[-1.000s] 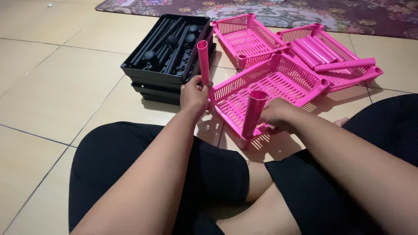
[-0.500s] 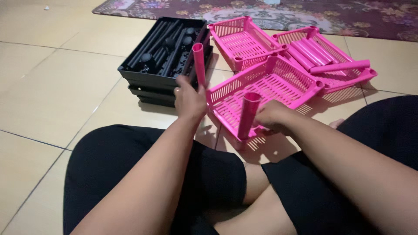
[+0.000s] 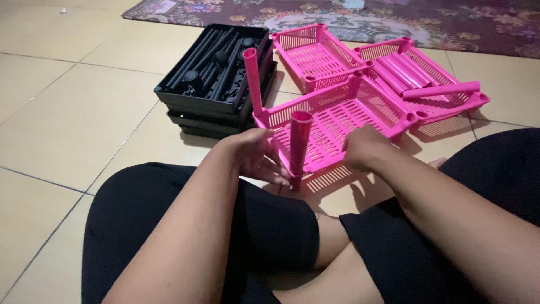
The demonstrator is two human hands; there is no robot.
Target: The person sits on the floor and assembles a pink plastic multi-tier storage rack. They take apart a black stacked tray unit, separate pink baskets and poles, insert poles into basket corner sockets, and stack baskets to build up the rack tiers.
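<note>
On the tiled floor [image 3: 67, 129] just ahead of the crossed legs sits the pink slotted basket tray [image 3: 337, 121], square-ish, with a socket at each corner. Two pink tubes already stand upright in it: near tube [image 3: 299, 141] in the front corner, far tube [image 3: 253, 81] in the left corner. Left hand [image 3: 256, 157] sits at the tray's front-left edge, fingers loosely spread and touching the rim by the base of the near tube, not closed on anything. Right hand [image 3: 363, 147] rests on the front-right rim, fingers curled over it; whether it actually pinches the rim is hard to tell from this angle. Handling call: thin moulded plastic, light, fairly stiff at rim and corners but the slotted floor will likely flex. Glossy, so a bit slippery. Tubes are rigid and hollow, and probably only push-fit, so they may tip or pop out if the tray is lifted by them. Best hold is the rim beside the corner sockets, both hands; tubes low near the socket. Behind it are two more pink basket trays [image 3: 315, 56], the right one [image 3: 444, 107] carrying loose pink tubes [image 3: 441, 90]. Stack of black trays [image 3: 216, 84] with black tubes to the left, patterned rug [image 3: 394, 17] beyond.
</note>
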